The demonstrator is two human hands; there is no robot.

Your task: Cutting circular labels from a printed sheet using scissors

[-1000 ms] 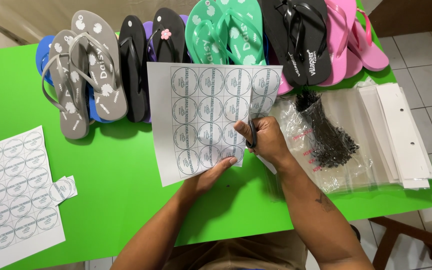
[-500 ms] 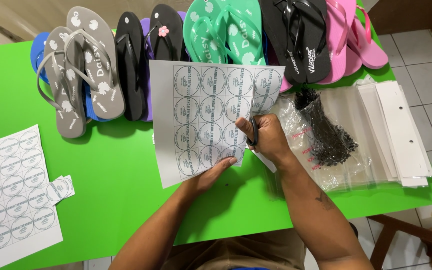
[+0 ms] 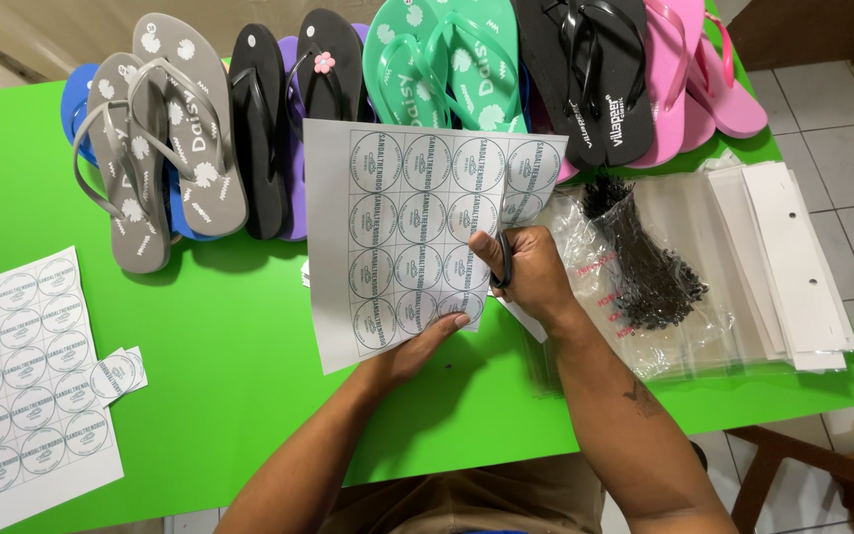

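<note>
At the far left of the green table (image 3: 229, 396) lies a spare label sheet (image 3: 22, 386) of printed round labels, with two cut-out labels (image 3: 119, 374) just beside its right edge. Behind them a row of flip-flops (image 3: 249, 129) runs along the back edge in grey, blue, black, purple, green and pink. Near the middle, the left hand (image 3: 417, 351) supports the held sheet (image 3: 417, 227) from below, fingers curled under its lower edge and thumb on top, so the paper stands tilted up off the table. The right hand (image 3: 531, 277) is closed around the dark handles of scissors (image 3: 502, 269) at the sheet's right side; the blades are mostly hidden, so how far open they are cannot be told. Cutting cleanly likely calls for keeping the paper taut and following the gaps between circles. Further right lie clear plastic bags (image 3: 684, 297), a bundle of black ties (image 3: 644, 267) and white card strips (image 3: 793, 257). Beyond is a tiled floor (image 3: 842, 109).
</note>
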